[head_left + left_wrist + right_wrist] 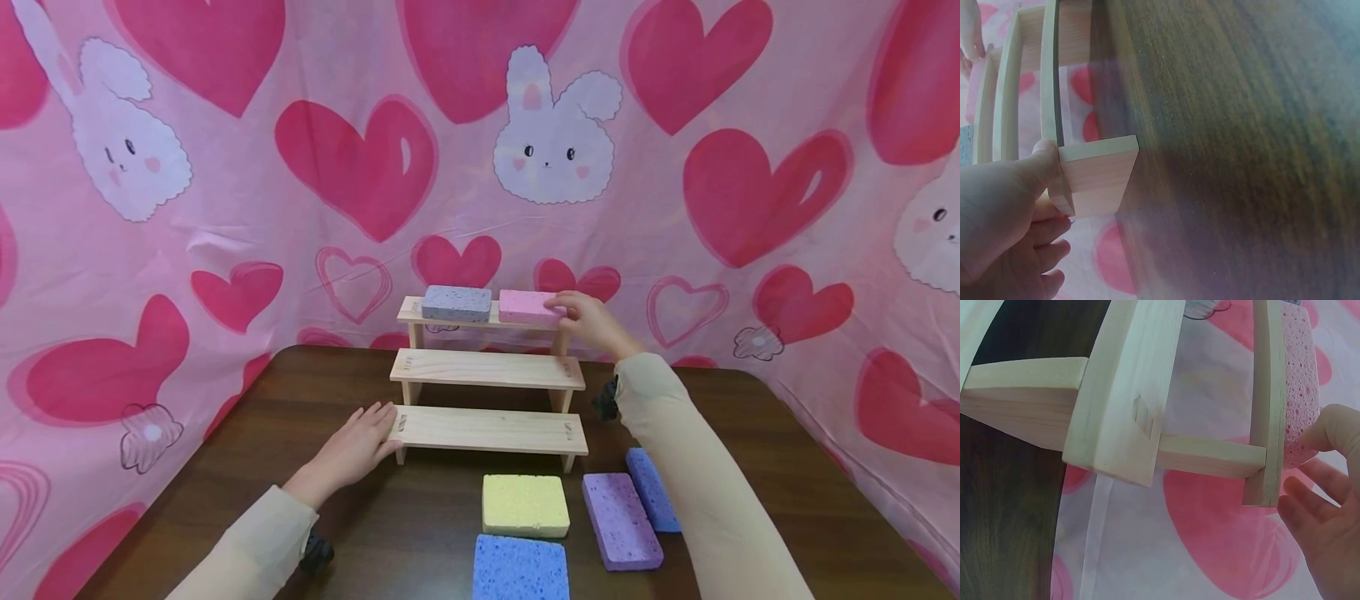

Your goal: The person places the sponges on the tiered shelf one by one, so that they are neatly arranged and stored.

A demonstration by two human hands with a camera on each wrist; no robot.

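A three-step wooden stand stands at the middle of the table. My left hand grips the left end of its lowest step, with the thumb on the front edge. On the top step, a pink sponge lies flat to the right of a grey-blue sponge, a small gap between them. My right hand pinches the pink sponge's right end; in the right wrist view the thumb presses its front face. The far side of that sponge is hidden there.
In front of the stand lie a yellow sponge, a blue sponge, a purple sponge and another blue sponge, partly behind the right sleeve. A pink curtain with hearts and rabbits hangs behind the dark wooden table.
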